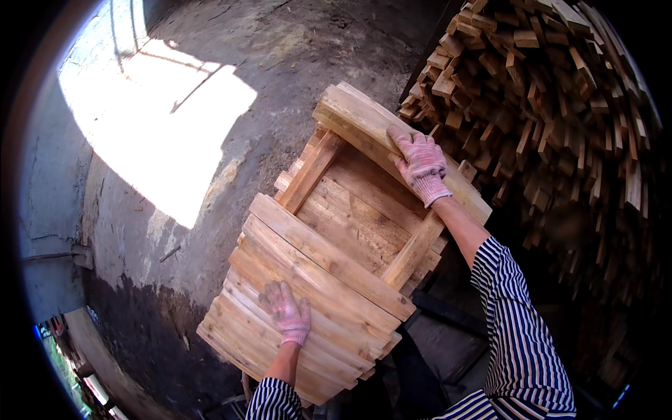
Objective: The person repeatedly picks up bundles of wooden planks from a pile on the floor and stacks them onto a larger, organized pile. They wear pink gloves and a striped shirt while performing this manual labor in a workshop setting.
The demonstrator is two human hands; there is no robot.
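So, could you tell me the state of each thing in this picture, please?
left hand: gloved, flat on the near stack of planks
right hand: gloved, gripping the far plank
wooden pallet: tilted, held up by both hands
wood pile: stacked high, untouched
floor: partly sunlit

A big pile of short wood sticks (553, 105) fills the top right. The sticks lie crossed over each other, stacked high, and the lower part of the pile is in dark shade. The ground (294, 56) is grey, rough dirt. A bright patch of sunlight (161, 133) lies on it at the upper left, with thin lines of shadow across it. Lower down on the left the ground turns dark and looks wet (147, 329). A grey wall (45, 210) runs along the left edge.
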